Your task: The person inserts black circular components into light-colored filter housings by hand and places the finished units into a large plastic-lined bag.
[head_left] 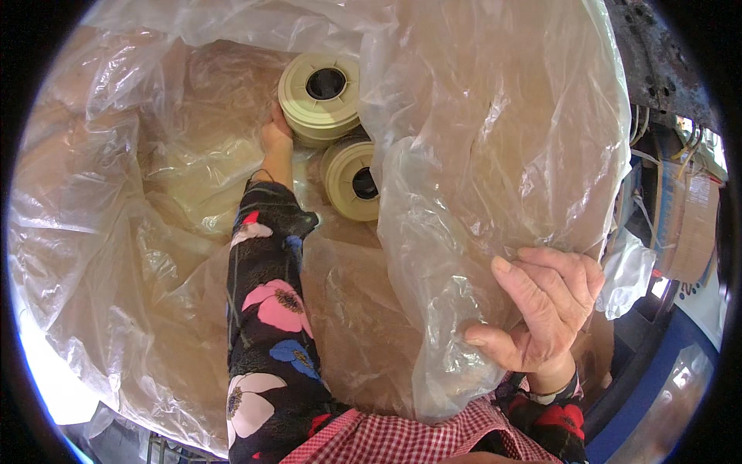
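A cream plastic spool (305, 122) with a dark round hole in its flanged end is inside a carton lined with clear plastic. My left hand (277, 133) reaches far in and grips this spool's left side, its fingers partly hidden behind the rim. Just below sits a second cream spool (340, 182), partly covered by the plastic liner (502, 170). At the near right, my right hand (545, 305) rests on a fold of that liner, thumb and fingers apart.
Brown cardboard shows through the liner on every side. Beyond the carton on the right stand a strapped cardboard box (688, 220), a crumpled clear bag (624, 272) and a dark, worn metal part (668, 58). A blue surface (641, 402) curves along the lower right.
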The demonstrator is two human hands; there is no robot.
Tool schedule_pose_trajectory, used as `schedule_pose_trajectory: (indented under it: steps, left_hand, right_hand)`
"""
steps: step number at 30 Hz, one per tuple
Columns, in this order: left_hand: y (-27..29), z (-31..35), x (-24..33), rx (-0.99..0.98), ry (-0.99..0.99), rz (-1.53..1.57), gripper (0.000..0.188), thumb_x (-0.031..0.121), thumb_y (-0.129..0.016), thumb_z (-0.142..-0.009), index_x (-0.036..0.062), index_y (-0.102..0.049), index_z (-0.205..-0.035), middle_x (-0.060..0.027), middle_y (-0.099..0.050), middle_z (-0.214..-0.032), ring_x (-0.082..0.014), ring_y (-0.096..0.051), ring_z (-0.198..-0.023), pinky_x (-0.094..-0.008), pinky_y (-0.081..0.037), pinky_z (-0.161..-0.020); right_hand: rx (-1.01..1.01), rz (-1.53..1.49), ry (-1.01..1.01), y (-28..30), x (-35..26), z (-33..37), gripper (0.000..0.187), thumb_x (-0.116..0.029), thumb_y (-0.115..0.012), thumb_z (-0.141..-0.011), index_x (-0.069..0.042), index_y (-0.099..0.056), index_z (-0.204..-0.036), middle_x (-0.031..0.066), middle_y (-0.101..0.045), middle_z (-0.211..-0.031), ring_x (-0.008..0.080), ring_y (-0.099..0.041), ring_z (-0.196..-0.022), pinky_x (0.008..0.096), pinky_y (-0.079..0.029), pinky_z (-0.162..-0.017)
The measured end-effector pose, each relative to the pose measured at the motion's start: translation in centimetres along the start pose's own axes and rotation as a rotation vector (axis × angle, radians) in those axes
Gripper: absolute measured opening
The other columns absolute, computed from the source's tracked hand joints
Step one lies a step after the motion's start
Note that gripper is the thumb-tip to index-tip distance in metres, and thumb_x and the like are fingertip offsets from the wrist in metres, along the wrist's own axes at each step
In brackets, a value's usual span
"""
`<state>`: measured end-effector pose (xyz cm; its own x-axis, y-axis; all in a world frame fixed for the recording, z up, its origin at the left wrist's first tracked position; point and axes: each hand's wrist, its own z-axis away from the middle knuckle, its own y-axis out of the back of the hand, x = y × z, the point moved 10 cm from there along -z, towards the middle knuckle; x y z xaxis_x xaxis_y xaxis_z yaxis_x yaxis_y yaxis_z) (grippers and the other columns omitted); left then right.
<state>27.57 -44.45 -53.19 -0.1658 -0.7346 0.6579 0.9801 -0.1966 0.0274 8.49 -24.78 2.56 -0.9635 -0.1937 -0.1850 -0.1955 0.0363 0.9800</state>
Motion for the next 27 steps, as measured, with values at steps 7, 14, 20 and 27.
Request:
schedule_pose_trajectory:
  steps: [7,14,20,27]
  left_hand:
    - [-4.8,10.7,6.6,0.152,0.12,0.639,0.085,0.071,-0.037,-0.085,-0.0011,-0.049,-0.129,-0.0168,-0.056,-0.12,-0.0326,-0.051,-0.11,-0.0468,-0.037,-0.094]
    - [-6.4,13.7,7.4,-0.137,-0.006,0.279,0.06,0.052,-0.053,-0.089,0.0029,-0.051,-0.123,-0.012,-0.056,-0.115,-0.0257,-0.052,-0.104,-0.0407,-0.042,-0.089]
    - [-2.6,17.2,6.8,0.026,-0.008,0.171,0.053,0.045,-0.053,-0.091,0.0028,-0.051,-0.122,-0.0115,-0.057,-0.115,-0.0243,-0.053,-0.104,-0.039,-0.043,-0.088]
    - [4.7,22.8,17.3,0.25,-0.275,0.059,0.046,0.038,-0.052,-0.093,0.0027,-0.052,-0.121,-0.0109,-0.057,-0.115,-0.0227,-0.054,-0.105,-0.037,-0.043,-0.087]
  right_hand:
    - [0.146,-0.069,0.016,0.7,1.4,1.0,0.053,-0.046,-0.072,-0.061,-0.007,-0.07,-0.097,0.0022,-0.061,-0.072,0.0198,-0.06,-0.073,0.0316,-0.038,-0.069]
    - [0.224,-0.358,0.125,0.1,0.1,0.7,0.044,-0.042,-0.069,-0.065,-0.007,-0.061,-0.091,0.006,-0.053,-0.087,0.0243,-0.051,-0.093,0.0395,-0.039,-0.085]
    - [0.751,-0.473,0.167,4.6,1.7,6.4,0.034,-0.034,-0.07,-0.068,-0.012,-0.062,-0.094,0.0065,-0.057,-0.098,0.0255,-0.05,-0.102,0.0412,-0.036,-0.086]
    - [0.583,0.114,-1.054,1.8,29.7,23.7,0.046,-0.042,-0.062,-0.077,-0.011,-0.061,-0.111,0.0105,-0.054,-0.118,0.032,-0.045,-0.114,0.0553,-0.036,-0.091]
